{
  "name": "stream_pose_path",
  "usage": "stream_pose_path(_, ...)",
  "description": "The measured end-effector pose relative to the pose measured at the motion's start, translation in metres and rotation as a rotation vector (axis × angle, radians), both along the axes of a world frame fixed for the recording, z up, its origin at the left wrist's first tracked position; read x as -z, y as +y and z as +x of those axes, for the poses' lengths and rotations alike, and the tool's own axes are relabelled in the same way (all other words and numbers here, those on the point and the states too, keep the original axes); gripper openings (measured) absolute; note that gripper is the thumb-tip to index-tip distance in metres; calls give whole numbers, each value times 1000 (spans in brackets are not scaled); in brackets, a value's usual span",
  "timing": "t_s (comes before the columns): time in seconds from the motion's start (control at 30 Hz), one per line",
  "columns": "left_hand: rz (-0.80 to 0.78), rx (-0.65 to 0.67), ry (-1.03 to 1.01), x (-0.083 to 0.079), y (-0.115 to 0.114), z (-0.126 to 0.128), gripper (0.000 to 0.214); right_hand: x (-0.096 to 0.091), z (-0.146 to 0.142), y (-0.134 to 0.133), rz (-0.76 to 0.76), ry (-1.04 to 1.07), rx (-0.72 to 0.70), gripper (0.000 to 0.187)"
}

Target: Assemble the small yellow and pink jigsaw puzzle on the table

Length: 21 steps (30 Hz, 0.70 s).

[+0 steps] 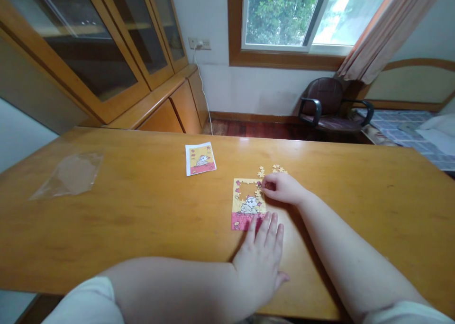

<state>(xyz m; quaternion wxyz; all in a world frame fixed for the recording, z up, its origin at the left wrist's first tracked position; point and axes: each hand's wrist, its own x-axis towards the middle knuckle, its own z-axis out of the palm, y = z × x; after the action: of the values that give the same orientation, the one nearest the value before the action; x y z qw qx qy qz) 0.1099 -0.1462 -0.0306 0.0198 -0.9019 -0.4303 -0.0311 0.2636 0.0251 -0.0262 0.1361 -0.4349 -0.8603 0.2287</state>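
Note:
A partly assembled jigsaw puzzle (237, 210) lies flat on the table, yellow above and pink below, with a white cartoon animal in the middle. Bare wood shows through a gap in its upper part. My left hand (261, 253) rests flat and open, its fingertips on the puzzle's lower right corner. At the upper right edge, my right hand (280, 187) is closed in a pinch on a small jigsaw piece, mostly covered by the fingertips. Several loose jigsaw pieces (261, 171) lie just beyond the right hand, some partly behind it.
A printed picture card (201, 158) with the same design lies left of the puzzle. Farther left is a clear plastic bag (73, 172) on the wooden table (142, 210). Past the table stand a glass-door cabinet (156, 94) and a dark armchair (325, 101).

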Motion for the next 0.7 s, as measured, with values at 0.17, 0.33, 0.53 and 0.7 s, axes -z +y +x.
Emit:
stream_pose_path(0.17,-18,-17,-4,8,14,-13,90,-1,-4,-2,-4,-31,-26,10)
stream_pose_path(0.33,-57,1,-12,9,18,-13,86,-4,-6,-2,-29,-57,-29,13)
stream_pose_path(0.53,-71,11,-15,9,21,-14,84,-3,-5,-2,-44,-51,-21,13)
stream_pose_path(0.7,-83,-2,-16,8,21,-14,81,-2,-5,-1,-77,-49,-26,15)
